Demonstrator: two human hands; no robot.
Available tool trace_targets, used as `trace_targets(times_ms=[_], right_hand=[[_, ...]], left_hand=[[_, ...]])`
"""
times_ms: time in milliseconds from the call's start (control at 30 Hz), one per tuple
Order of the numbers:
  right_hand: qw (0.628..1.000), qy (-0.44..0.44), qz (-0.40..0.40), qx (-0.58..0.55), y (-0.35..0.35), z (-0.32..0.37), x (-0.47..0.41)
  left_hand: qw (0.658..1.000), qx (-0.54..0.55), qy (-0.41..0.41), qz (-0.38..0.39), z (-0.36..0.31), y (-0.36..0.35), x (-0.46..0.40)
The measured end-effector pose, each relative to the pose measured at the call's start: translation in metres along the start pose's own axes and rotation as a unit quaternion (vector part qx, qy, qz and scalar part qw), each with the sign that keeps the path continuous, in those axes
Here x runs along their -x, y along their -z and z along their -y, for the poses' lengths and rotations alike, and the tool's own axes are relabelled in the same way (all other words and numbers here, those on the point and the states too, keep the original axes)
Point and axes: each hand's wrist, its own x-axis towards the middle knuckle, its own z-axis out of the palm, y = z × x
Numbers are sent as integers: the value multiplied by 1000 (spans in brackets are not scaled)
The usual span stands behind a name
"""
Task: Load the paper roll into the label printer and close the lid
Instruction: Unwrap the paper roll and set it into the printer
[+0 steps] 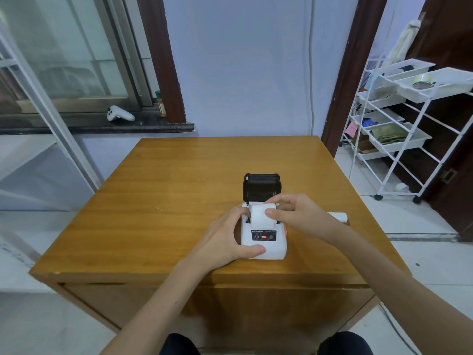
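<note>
- Label printer [263, 242]: white unit, sits on wooden table [179, 188], towards the near-right part of the top. Front panel w/ red indicator lit.
- Lid [261, 187]: black, standing open, hinged up at the far side of the printer.
- Paper roll [262, 214]: white, sits in the open bay at the top of the printer, axis running L-R. Upper part stands proud of the bay; can't tell if fully seated.
- Left hand [227, 239]: wrapped round the printer's left side, thumb on the near-left front corner, fingers up by the bay's left edge. Firm hold on the body.
- Right hand [299, 213]: over the roll's right end, thumb tip on the roll's front face, fingers curled over the back. Narrow pinch on the roll.
- 2nd white roll [339, 216]: lying on the table just right of the right wrist, partly hidden by it.
- White wire rack [399, 129] w/ trays stands on the floor, well apart to the right.
</note>
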Motion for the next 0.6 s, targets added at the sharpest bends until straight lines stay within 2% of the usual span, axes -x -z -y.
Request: trace_targets(times_ms=[233,600], right_hand=[[995,21,21,100,0,-6,-8],[987,19,43,155,3,-2,-15]], left_hand=[[1000,-5,6,3,0,1,1],[1000,-1,6,0,2,0,0]])
